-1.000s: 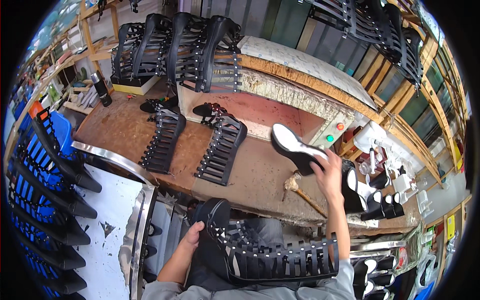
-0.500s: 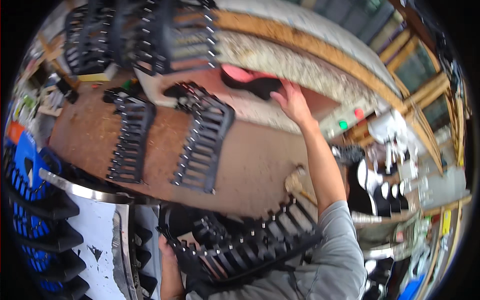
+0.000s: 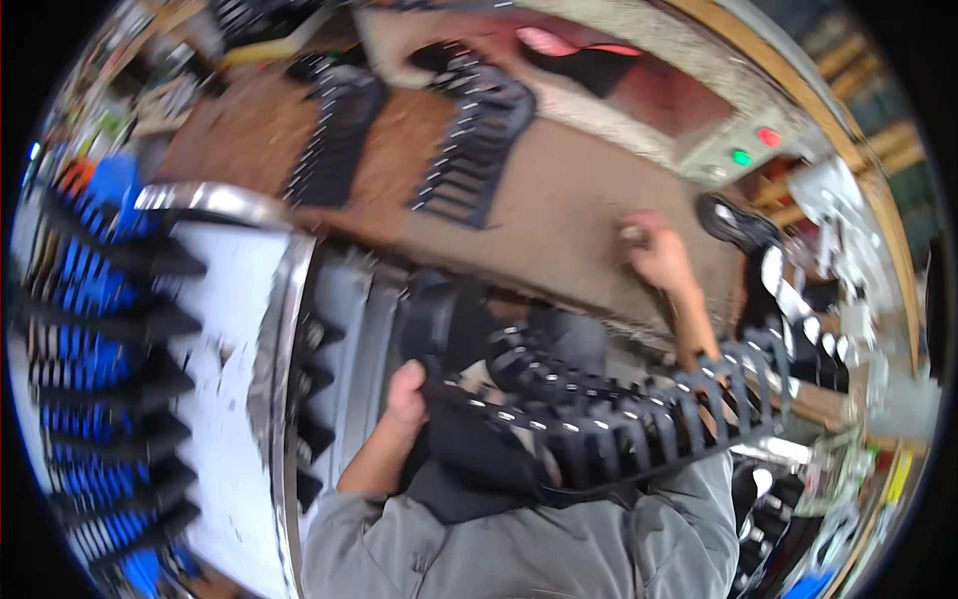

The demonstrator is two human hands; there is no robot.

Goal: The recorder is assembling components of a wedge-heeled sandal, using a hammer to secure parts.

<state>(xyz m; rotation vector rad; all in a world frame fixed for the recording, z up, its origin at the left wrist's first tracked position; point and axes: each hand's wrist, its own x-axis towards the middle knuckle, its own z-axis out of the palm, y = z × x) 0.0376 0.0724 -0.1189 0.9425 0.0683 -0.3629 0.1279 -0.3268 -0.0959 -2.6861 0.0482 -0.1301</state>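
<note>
Across the top, workbench point(image 3: 559, 225): a broad brown slab, scuffed, running from upper left to right, with a pale speckled machine bed behind it.
Machine bed point(image 3: 639, 95): red inset surface, with a red and a green button point(image 3: 740, 157) on the panel at its right end.
White panel point(image 3: 225, 329): at the left, edged with a shiny metal rim, standing just beside the bench.
Blue rack point(image 3: 95, 349): far left, holding rows of black strappy pieces.
Strappy boot on the lap point(image 3: 599, 419): a long black gladiator-style upper with many studded straps, lying across the person's grey-sleeved lap below the bench edge, its foot end at the left and the straps fanning out to the right.
Uppers on the bench point(image 3: 469, 150): two more black strapped pieces lying flat, side by side and apart, near the bench's far edge.
Black shoe sole point(image 3: 736, 222): at the right bench edge, just beside the right hand.
Left hand point(image 3: 407, 394): wrapped around the foot end of the boot on the lap, gripping it.
Right hand point(image 3: 654, 255): on the bench top, fingers curled shut around something small and pale; blur hides what it is.
</note>
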